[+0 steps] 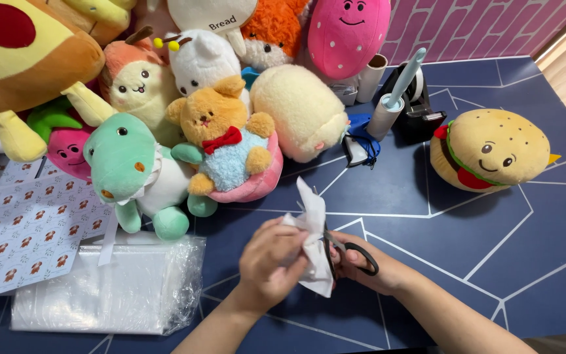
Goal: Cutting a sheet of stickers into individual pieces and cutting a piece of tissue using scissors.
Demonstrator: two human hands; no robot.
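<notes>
My left hand (266, 262) grips a crumpled piece of white paper or film (312, 219) over the dark blue tabletop (466, 223). My right hand (361, 262) holds black-handled scissors (352, 252), its fingers through the loops, with the blades against the white piece. Both hands meet low in the middle of the view. The blade tips are hidden behind the white piece.
A pile of plush toys fills the upper left: a green dinosaur (132, 174), an orange bear with a red bow (221, 134), a pink strawberry (348, 33). A burger plush (489, 151) lies to the right. A lint roller (394, 95), patterned paper (24, 233) and a stack of clear bags (113, 288) are nearby.
</notes>
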